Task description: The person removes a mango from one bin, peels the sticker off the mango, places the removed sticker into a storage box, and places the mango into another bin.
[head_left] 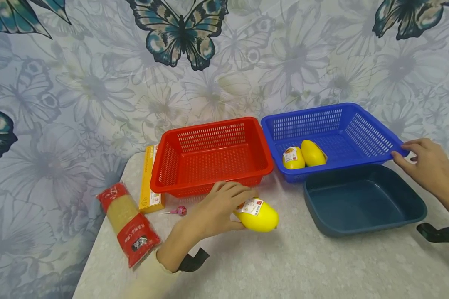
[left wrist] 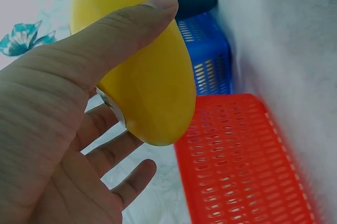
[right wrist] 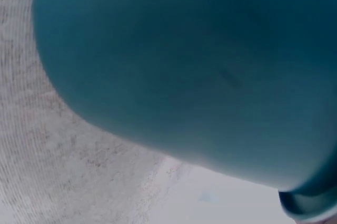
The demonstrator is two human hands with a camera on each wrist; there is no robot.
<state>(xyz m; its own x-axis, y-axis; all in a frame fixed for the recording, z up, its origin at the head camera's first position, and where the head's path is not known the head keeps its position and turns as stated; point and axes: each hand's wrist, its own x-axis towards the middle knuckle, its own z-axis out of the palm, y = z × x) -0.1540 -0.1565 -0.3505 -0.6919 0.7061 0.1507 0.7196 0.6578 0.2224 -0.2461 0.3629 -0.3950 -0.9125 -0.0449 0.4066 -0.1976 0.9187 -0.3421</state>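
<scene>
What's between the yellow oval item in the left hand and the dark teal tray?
In the head view, only bare tabletop shows between the yellow oval item and the tray.

The bare left hand [head_left: 222, 209] grips with its back turned up, the thumb stretched nearly straight across one side and the loosely bent fingers opposite, set apart. Its forearm slants over the surface [head_left: 303, 265], away from the left edge, with a long cream fabric sleeve [head_left: 153, 274] ending near the wrist. The bare right hand [head_left: 428, 166], well apart and nearer the surface's back edge, pinches between thumb and bent fingers.
</scene>
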